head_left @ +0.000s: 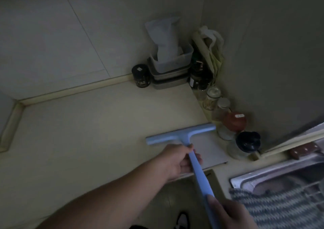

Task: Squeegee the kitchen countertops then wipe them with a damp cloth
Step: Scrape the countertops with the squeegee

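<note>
Head view, dim light, some blur. Left hand [177, 162] grips the blue squeegee [182, 135] high on its handle, just behind the crossbar, fingers curled round it. Right hand [228, 213] grips the same handle at its lower end, near the bottom edge of the view. Blade lies flat across the desk [78, 132], ahead of the left hand, roughly parallel to the back wall.

Beyond the blade: a black jar [141, 76], stacked containers [171, 71] holding a bag, dark bottles in the corner. Right of the blade, a row of jars [233, 120] runs along the side wall, the nearest almost touching the crossbar's right end. Right of the right hand: a steel sink [273, 176], a striped cloth [280, 209] beside it, a knife [305, 151] on the ledge behind.

Judgement: step in hand is the squeegee pass; wiping not yet begun. Whether the desk is wet cannot be told.

Next move likely calls for a steady two-handed pull toward the body or sink, blade kept flat, right end kept off the jars. The cloth is within reach for the wipe.
</note>
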The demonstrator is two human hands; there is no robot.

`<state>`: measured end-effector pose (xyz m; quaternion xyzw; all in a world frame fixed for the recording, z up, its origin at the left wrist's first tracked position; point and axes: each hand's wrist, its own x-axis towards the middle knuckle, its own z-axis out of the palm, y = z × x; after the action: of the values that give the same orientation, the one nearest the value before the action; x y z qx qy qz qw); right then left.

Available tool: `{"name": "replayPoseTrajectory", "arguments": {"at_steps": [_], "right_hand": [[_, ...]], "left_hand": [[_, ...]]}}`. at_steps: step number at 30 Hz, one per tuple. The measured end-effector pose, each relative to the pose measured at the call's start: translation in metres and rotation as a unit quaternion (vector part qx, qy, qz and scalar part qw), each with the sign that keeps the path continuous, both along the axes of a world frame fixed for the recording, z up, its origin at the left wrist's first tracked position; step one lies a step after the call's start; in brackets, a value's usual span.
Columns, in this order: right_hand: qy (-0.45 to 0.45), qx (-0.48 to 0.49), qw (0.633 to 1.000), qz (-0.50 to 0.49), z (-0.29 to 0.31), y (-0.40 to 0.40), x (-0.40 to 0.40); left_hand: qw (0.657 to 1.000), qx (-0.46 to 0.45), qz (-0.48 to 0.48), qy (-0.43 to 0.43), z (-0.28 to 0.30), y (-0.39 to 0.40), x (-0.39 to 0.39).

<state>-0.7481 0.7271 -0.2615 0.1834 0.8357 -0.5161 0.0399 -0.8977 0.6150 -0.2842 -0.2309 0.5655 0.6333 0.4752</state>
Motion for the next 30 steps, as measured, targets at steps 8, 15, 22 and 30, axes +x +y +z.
{"name": "replayPoseTrajectory", "arguments": {"at_steps": [8,15,22,30], "right_hand": [[-0.083,-0.224,0.971,-0.014,-0.01,-0.085,-0.137],[-0.121,-0.264,0.956,-0.037,-0.038,-0.12,-0.198],[-0.144,-0.229,0.962,-0.029,-0.045,-0.114,-0.18],[-0.221,-0.156,0.961,0.055,-0.019,-0.107,-0.058]], "left_hand": [[0.989,-0.006,0.122,0.083,0.009,-0.049,-0.133],[0.984,-0.046,0.152,0.082,-0.018,-0.08,-0.187],[0.987,-0.034,0.133,0.08,-0.033,-0.088,-0.171],[0.994,-0.054,0.095,-0.007,-0.034,-0.098,-0.056]]}}
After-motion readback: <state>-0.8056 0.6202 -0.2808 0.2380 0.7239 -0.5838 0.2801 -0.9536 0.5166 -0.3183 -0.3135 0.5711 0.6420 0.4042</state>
